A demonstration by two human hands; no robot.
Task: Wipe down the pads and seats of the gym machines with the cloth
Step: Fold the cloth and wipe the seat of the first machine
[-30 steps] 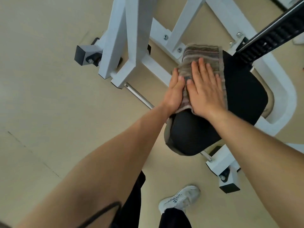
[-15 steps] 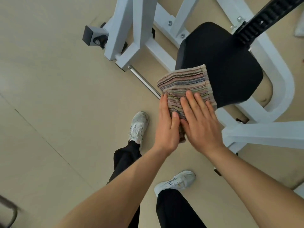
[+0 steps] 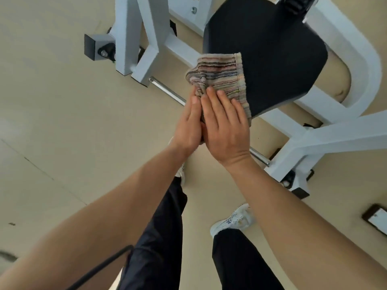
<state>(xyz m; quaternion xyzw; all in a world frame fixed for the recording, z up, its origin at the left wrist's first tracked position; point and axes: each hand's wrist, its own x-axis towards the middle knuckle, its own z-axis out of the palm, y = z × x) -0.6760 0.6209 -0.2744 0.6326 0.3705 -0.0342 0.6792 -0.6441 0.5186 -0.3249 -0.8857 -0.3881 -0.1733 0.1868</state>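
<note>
Back across the seat point(image 3: 272, 55) comes the cloth point(image 3: 222, 78), just pressed between the flat left hand point(image 3: 187, 124) and right hand point(image 3: 227, 130), so it could slip to the floor point(image 3: 62, 101).

Two hands are in view, the left hand point(image 3: 188, 124) and the right hand point(image 3: 226, 130). There is one striped cloth point(image 3: 219, 74) and one black seat pad point(image 3: 272, 59), set on one white machine frame point(image 3: 356, 51). One chrome rod point(image 3: 167, 91) shows in two stretches, one on each side of the hands. One bolt head point(image 3: 193, 9) can be counted on the frame near the top. Below are two dark trouser legs, the left trouser leg point(image 3: 159, 237) and the right trouser leg point(image 3: 236, 260), and two white shoes: the left shoe point(image 3: 181, 174), mostly hidden, and the right shoe point(image 3: 234, 220). One dark cable point(image 3: 100, 266) crosses the lower left, and one flat dark object point(image 3: 376, 218) lies on the floor at the right.
</note>
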